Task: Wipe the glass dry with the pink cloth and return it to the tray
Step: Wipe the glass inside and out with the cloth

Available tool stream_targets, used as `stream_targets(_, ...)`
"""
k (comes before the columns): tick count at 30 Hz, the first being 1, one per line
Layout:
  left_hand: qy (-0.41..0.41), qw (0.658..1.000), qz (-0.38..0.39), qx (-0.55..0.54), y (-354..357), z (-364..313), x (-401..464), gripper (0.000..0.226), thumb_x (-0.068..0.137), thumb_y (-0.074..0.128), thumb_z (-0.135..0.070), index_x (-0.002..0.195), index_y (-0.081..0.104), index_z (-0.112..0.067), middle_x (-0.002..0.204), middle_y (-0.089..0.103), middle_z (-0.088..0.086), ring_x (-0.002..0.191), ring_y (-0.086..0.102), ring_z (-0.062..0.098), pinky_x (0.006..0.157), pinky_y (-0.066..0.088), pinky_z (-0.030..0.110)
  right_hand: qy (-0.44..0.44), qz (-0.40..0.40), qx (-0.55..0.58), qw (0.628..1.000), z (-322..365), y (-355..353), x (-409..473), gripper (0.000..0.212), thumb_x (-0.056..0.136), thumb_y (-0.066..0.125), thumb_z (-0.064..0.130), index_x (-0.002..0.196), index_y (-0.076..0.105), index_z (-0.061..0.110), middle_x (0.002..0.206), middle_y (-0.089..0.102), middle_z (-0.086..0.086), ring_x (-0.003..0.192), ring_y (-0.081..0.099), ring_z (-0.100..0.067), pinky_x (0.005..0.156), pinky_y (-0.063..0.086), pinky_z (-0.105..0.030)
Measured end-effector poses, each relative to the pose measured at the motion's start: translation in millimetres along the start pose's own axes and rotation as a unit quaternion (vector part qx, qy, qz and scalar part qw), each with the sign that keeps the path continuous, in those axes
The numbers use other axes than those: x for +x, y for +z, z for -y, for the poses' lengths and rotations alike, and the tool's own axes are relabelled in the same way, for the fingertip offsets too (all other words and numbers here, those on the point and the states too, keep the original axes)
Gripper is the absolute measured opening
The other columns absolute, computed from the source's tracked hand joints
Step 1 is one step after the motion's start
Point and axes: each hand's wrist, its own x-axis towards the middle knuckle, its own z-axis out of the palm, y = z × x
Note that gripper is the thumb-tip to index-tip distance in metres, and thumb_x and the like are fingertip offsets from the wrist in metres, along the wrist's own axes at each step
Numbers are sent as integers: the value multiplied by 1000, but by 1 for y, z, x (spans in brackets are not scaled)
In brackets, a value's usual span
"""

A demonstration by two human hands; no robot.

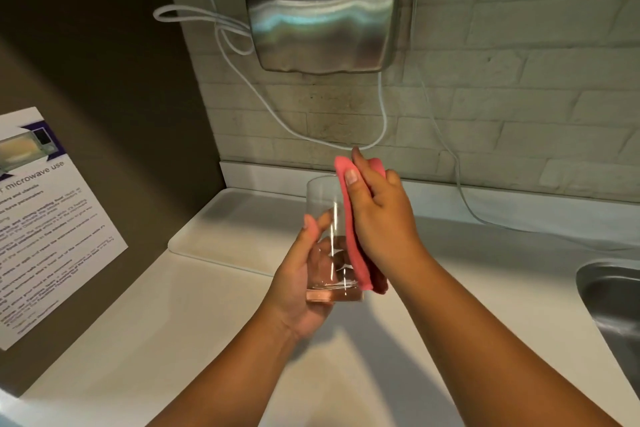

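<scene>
While both hands grip: one glass (327,218), one pink cloth (349,229) (tray (221,236) behind).

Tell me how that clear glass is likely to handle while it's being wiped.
The glass looks rigid and probably fragile: thin clear walls. Its smooth sides may be slippery, so the left hand cups its base. The pink cloth, draping limply, likely adds grip.

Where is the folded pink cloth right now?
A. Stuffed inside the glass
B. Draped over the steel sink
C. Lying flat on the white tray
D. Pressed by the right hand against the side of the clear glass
D: the right hand presses the folded pink cloth along the outer side of the clear drinking glass, which the left hand holds above the white counter.
</scene>
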Motion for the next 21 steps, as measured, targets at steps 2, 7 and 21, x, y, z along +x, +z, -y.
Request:
stream_targets(2, -3, 1000, -15, -7, 0, -7, 2, 75, 93, 56, -61, 150, 57, -13, 121, 74, 18, 109, 72, 36, 87, 61, 47, -8, 7, 16, 1000, -2, 5, -12, 48, 108, 43, 47, 155, 40, 39, 134, 43, 11, 100, 34, 37, 73, 26, 13)
stream_targets(7, 5, 999, -38, -6, -5, -13, 10, 69, 93, 54, -64, 140, 69, -16, 139, 72, 18, 127, 69, 31, 103, 54, 44, -78, 26, -64, 995, -4, 17, -48, 51, 105, 43, 49, 156, 33, 46, 108, 43, 11, 97, 55, 0, 78, 51, -19)
stream_targets(21, -18, 1000, -13, -2, 9, 0, 2, 70, 87, 61, -63, 144, 64, -22, 128, 73, 24, 102, 77, 36, 79, 65, 50, -44, -10, -28, 999, -8, -3, 2, 52, 107, 41, 51, 157, 35, 40, 142, 42, 4, 117, 35, 5, 85, 28, -2)
